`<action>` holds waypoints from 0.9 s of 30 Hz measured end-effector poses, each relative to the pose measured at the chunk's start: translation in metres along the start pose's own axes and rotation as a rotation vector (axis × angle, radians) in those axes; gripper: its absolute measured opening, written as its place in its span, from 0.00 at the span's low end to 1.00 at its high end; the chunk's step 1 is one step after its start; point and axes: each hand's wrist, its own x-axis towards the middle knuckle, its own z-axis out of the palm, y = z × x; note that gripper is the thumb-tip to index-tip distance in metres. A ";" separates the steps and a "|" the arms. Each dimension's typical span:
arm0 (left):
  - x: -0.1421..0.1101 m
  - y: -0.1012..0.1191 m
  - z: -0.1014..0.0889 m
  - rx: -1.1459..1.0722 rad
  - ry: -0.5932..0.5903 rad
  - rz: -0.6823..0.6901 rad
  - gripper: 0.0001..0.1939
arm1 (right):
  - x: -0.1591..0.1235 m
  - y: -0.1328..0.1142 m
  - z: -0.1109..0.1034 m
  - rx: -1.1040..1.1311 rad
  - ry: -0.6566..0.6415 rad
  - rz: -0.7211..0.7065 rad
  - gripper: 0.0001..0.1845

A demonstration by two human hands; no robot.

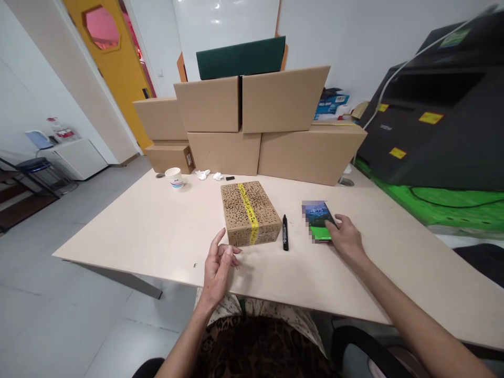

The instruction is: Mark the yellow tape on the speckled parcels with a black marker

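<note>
My left hand (pixel 219 268) hovers at the table's front edge, just before a cardboard box (pixel 270 207). Its fingers are loosely curled and apart, with nothing in them. The closed box is covered in black dots, and a yellow tape strip (pixel 248 205) runs over its top and down the front. My right hand (pixel 348 235) grips the right edge of a smartphone (pixel 321 218), thumb over the lit screen; the other fingers are partly hidden. Part of the phone is blurred out. Between box and phone lies a black marker (pixel 285 233), capped end unclear.
Several cardboard boxes (pixel 222 152) are stacked along the table's back, a dark green box (pixel 242 59) on top. A paper cup (pixel 174 178), crumpled tissues (pixel 202 174) and a small black piece (pixel 230 178) sit before them. A large dark machine (pixel 429 142) stands at right.
</note>
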 end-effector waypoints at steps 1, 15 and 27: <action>0.000 0.000 0.000 -0.001 -0.001 -0.001 0.31 | -0.004 -0.005 -0.003 -0.124 -0.030 -0.008 0.33; -0.002 -0.003 -0.007 -0.002 0.020 -0.049 0.34 | -0.046 -0.062 -0.009 -0.770 -0.218 -0.197 0.38; 0.001 0.000 -0.013 0.013 0.046 -0.027 0.32 | -0.074 -0.086 0.035 -0.755 -0.402 -0.458 0.19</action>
